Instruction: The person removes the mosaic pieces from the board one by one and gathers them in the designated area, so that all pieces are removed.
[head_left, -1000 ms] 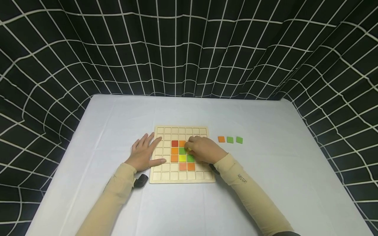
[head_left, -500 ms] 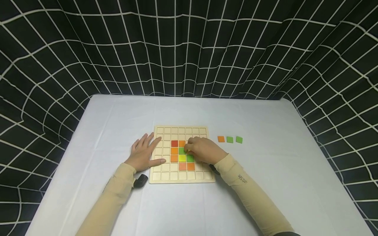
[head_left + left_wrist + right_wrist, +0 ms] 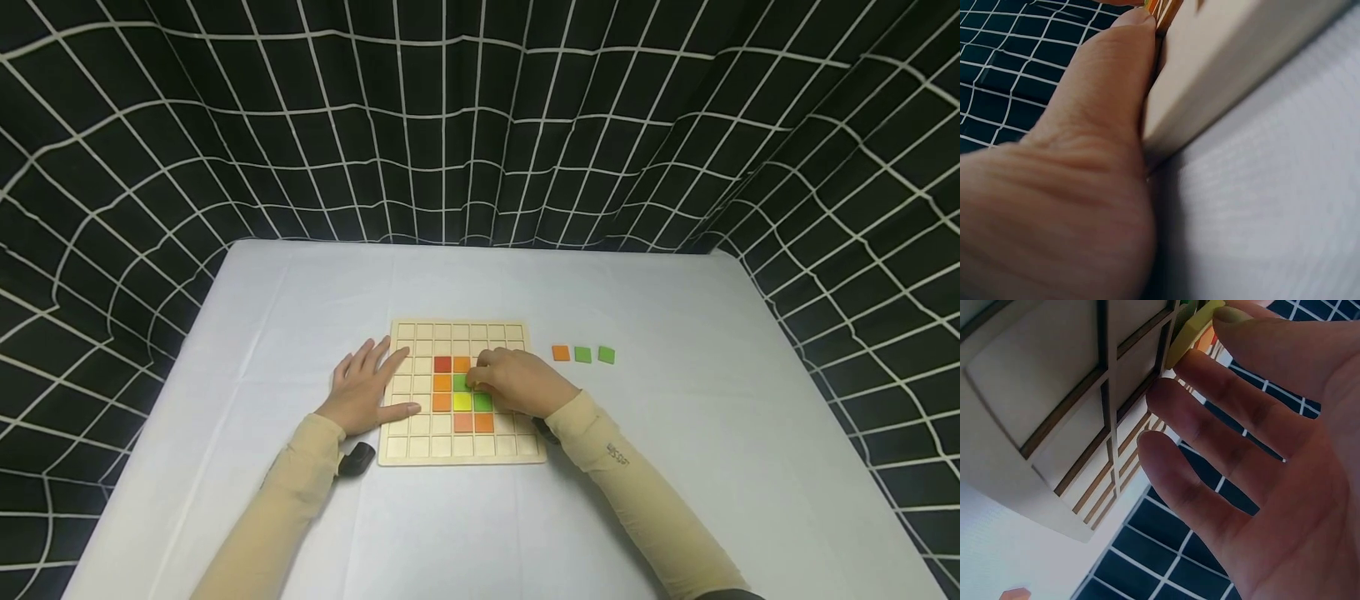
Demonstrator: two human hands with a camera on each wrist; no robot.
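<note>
A square wooden grid board (image 3: 420, 448) lies on the table. My left hand (image 3: 360, 392) rests with fingers spread on its left edge, the thumb and forefinger reaching over the cells. In the right wrist view, my right hand (image 3: 1241, 444) pinches a yellow square tile (image 3: 1192, 334) with the thumb on it, and the tile stands tilted at the grid. The other fingers extend along the board. Red (image 3: 442, 364), orange (image 3: 442, 382), green (image 3: 482, 402), yellow (image 3: 462, 402) and salmon (image 3: 463, 422) tiles sit in the middle cells. The right hand hides the cells beneath it.
Right of the board, an orange tile (image 3: 561, 353) and two green tiles (image 3: 582, 354) lie in a row on the white tablecloth (image 3: 675, 400). A black curtain with white grid lines (image 3: 480, 125) surrounds the table's back and sides.
The right hand's fingertips have shifted very slightly left over the board, and less of the yellow tile shows between them in the head view. The left hand has stayed put.
</note>
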